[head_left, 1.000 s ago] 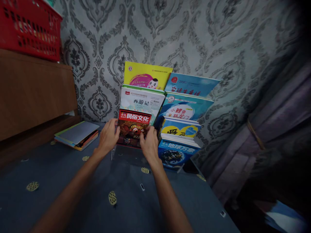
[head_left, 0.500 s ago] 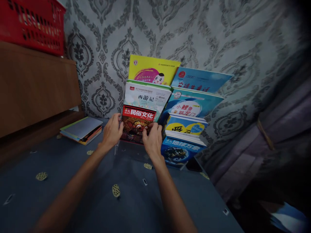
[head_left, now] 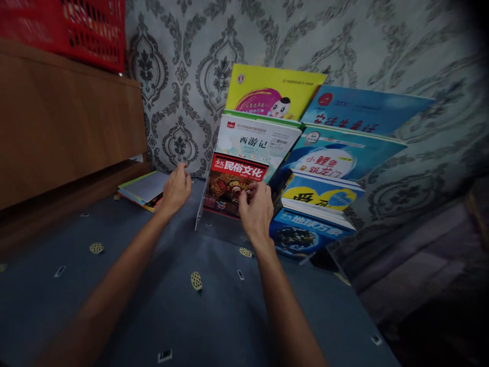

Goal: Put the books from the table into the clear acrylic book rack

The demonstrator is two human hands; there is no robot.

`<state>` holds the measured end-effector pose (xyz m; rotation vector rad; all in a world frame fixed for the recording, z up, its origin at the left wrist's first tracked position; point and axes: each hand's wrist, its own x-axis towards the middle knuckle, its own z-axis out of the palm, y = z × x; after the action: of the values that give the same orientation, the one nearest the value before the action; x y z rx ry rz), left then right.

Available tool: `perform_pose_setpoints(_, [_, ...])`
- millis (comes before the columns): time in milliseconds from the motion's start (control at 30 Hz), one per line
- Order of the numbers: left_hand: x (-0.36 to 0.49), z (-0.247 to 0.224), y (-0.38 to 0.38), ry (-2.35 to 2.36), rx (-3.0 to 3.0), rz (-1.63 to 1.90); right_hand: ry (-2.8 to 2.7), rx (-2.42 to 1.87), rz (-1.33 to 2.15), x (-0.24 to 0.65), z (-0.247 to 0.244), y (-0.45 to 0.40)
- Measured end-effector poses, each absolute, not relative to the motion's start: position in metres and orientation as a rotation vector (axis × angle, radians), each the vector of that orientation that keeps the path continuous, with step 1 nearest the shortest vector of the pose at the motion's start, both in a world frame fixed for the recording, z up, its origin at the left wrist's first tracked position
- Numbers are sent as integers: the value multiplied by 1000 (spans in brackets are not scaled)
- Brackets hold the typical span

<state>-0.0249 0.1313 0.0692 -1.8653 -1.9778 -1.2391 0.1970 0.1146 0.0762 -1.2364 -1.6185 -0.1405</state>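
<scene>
Your left hand (head_left: 178,188) has moved left off the red book (head_left: 223,191), loosely curled, empty; your right hand (head_left: 259,209) curls at its edge, grip unclear. That book stands racked; the left pile (head_left: 143,186) lies flat, unracked.

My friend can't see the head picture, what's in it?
The right hand is at a red book, frontmost in one of two columns of books; the left hand is near a flat book pile on a dark blue surface.
</scene>
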Motion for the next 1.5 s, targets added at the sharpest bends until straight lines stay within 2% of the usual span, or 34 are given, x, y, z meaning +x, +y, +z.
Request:
perform_pose_setpoints(167, [-89, 36, 125, -2413, -1704, -462, -1657, -1114, -118, 189, 77, 110])
perform_pose_setpoints(333, [-131, 11, 114, -2513, -1682, -123, -1793, -1084, -55, 168, 73, 98])
perform_pose_setpoints(600, [-142, 18, 108, -2438, -1761, 86, -2326, -1005, 92, 106, 14, 40])
perform_pose_setpoints(833, [-161, 27, 108, -2322, -1897, 123, -2587, -903, 154, 123, -35, -9])
perform_pose_setpoints(1100, [-184, 50, 118, -2320, -1845, 107, -2437, -839, 294, 151, -42, -22])
perform_pose_setpoints(1233, [-200, 60, 124, -2342, -1845, 46, -2436, -817, 247, 149, -46, -21])
perform_pose_setpoints(1500, [-204, 59, 114, -2299, -1939, 56, -2447, -813, 298, 149, -45, -19])
